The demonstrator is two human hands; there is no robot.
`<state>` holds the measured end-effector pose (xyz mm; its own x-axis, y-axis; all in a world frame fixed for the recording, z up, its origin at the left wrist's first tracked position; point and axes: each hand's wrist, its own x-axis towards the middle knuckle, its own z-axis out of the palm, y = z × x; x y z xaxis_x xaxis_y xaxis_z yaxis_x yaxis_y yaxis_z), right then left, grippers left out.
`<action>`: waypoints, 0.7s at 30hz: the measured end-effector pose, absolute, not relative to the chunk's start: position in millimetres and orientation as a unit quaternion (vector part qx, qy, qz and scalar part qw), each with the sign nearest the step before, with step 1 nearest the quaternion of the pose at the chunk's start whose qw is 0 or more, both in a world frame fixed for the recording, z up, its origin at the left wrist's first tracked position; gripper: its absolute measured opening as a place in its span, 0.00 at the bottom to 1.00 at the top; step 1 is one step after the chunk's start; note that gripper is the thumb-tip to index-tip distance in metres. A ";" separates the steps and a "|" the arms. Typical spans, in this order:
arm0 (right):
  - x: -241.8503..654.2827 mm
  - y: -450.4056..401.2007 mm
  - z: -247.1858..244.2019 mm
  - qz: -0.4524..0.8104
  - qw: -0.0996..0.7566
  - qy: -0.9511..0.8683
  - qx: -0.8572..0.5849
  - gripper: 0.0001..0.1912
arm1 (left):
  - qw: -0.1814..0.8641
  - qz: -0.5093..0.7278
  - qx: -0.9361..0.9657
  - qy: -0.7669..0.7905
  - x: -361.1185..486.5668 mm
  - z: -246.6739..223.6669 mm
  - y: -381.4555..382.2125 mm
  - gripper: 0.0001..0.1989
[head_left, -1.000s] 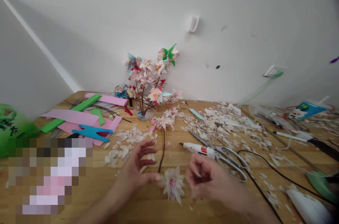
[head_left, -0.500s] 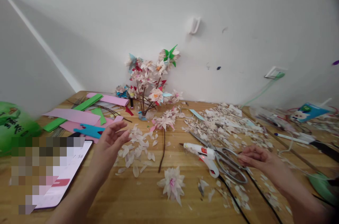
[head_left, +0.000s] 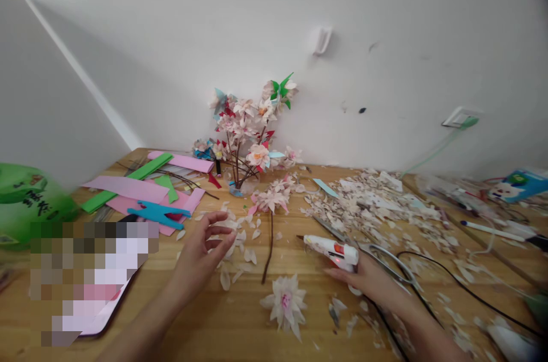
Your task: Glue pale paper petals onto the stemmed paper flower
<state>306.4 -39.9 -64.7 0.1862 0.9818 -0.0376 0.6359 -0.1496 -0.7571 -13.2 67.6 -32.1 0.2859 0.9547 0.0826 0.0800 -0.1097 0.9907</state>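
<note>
My right hand (head_left: 357, 279) is wrapped round the handle of a white glue gun (head_left: 331, 250), whose dark nozzle points left. Loose white petals (head_left: 250, 256) lie by my left hand (head_left: 214, 239), which hovers with its fingers apart and nothing in it. Between the hands, a pale flower with a pink centre (head_left: 285, 302) rests on the table. Above it lies a pink-white flower on a brown stem (head_left: 268, 248). Grey-handled scissors (head_left: 385, 262) are partly behind my right hand.
Paper flowers on branches (head_left: 246, 128) stand near the wall. Coloured paper strips (head_left: 128, 188) and a phone (head_left: 115, 305) lie left, beside a green bag (head_left: 38, 202). Petal scraps (head_left: 372, 202) cover the back right. A black cable (head_left: 471, 293) crosses the right side.
My right hand has moved left from the scissors' handles and closed on the glue gun. My left hand has shifted right, towards the petals. The view has shifted slightly.
</note>
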 end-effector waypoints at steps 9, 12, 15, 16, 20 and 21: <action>295.5 -21.5 -63.8 0.308 0.387 -0.524 -0.693 0.19 | 0.458 0.441 0.617 0.463 -22.6 -32.3 75.0 0.20; 297.4 -17.9 -62.5 0.218 0.407 -0.535 -0.707 0.17 | 0.425 0.456 0.619 0.477 -24.3 -33.8 78.3 0.20; 298.2 -18.8 -69.2 0.107 0.432 -0.543 -0.712 0.16 | 0.392 0.439 0.651 0.479 -24.5 -40.9 80.9 0.18; 298.2 -20.3 -72.6 0.085 0.444 -0.543 -0.708 0.16 | 0.376 0.428 0.670 0.476 -24.2 -43.9 81.5 0.16; 296.5 -28.2 -82.4 0.079 0.462 -0.553 -0.689 0.16 | 0.310 0.373 0.751 0.448 -22.1 -54.8 82.9 0.15; 295.5 -29.7 -82.4 0.090 0.460 -0.552 -0.689 0.16 | 0.301 0.358 0.770 0.434 -21.3 -56.9 83.1 0.18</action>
